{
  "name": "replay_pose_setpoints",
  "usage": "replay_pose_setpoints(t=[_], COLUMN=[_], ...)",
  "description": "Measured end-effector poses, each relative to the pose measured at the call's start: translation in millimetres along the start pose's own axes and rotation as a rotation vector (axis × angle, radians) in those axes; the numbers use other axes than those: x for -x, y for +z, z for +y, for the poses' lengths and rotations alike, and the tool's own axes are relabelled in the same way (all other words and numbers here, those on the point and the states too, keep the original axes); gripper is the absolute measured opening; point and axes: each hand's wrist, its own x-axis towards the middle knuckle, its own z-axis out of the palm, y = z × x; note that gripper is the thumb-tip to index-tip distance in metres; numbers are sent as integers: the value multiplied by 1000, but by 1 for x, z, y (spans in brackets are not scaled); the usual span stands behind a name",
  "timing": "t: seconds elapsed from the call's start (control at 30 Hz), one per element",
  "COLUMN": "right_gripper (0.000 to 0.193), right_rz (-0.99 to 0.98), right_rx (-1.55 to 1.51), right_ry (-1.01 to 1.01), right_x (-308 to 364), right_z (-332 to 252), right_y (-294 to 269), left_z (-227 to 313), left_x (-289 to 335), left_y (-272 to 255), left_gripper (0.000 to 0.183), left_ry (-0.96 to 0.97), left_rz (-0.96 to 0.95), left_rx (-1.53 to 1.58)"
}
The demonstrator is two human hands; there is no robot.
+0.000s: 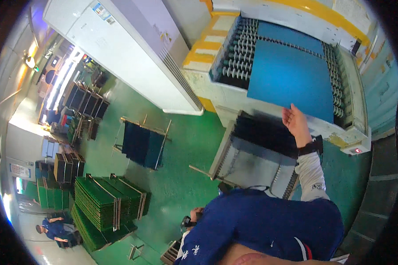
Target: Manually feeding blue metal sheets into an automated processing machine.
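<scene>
A large blue sheet [292, 77] lies on the rollers of a conveyor machine [221, 95], its near edge reaching the machine's front. At that edge is my right hand [295, 121], its fingers loosely bent and a little apart, with nothing visible in them. Whether the fingertips touch the sheet is unclear. Below the machine's front, close to my right forearm, stands a grey slotted rack [256, 161] with dark panels [265, 132] upright at its far end. My left hand [196, 215] is low beside my body, small and partly hidden; its fingers cannot be made out.
A second blue sheet [289, 35] lies farther back on the rollers. Left of the machine is a tall white cabinet [132, 53]. On the green floor are a rack with dark panels [141, 143] and stacked green panels [97, 203]. Another person [55, 229] is at the far left.
</scene>
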Motion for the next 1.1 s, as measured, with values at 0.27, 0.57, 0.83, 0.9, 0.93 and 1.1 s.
replay_pose_setpoints(t=[0.27,0.57,0.83,0.9,0.93,1.1], right_gripper=[36,26,24,26,27,31], right_rz=[-67,-202,-259,-338,-355,-437], right_rx=[328,1421,1771,1797,1836,1909], right_ry=[-38,-555,-873,-935,-973,-965], right_x=[17,84,111,113,117,127], right_z=[9,92,111,118,119,129], right_y=[3,34,-1,-1,0,9], left_z=[13,53,46,44,46,46], left_x=[-3,-1,-30,-23,-22,-12], left_y=[-6,11,25,26,25,33], left_gripper=[38,28,22,24,25,27], left_ry=[-1000,-805,-1260,-1277,-1260,-1236], left_rz=[67,504,613,658,640,747], left_rx=[-391,-72,-78,12,-10,-39])
